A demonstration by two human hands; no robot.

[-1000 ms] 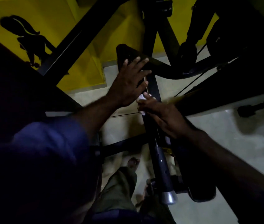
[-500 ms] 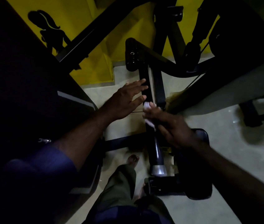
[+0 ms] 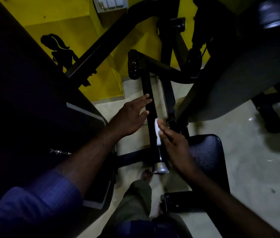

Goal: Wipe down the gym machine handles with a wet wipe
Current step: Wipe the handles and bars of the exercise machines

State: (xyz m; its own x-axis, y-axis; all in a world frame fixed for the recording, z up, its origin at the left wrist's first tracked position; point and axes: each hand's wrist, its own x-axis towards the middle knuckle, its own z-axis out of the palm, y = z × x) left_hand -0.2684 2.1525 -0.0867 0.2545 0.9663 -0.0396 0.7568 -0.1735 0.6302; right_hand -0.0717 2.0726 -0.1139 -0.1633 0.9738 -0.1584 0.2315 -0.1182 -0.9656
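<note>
Both forearms reach in from the near side. The left hand (image 3: 132,115) lies palm down, its fingers straight and pointing far right. Just to its right, the right hand (image 3: 175,145) pinches a wipe (image 3: 157,133) between thumb and fingers.

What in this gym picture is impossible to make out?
Head view, the only one:
wet wipe: partly covered by fingers of the right hand.
black bar: stretch beneath that hand hidden.
switch panel: cut off by top edge.
machine at far left: lost in darkness.
</note>
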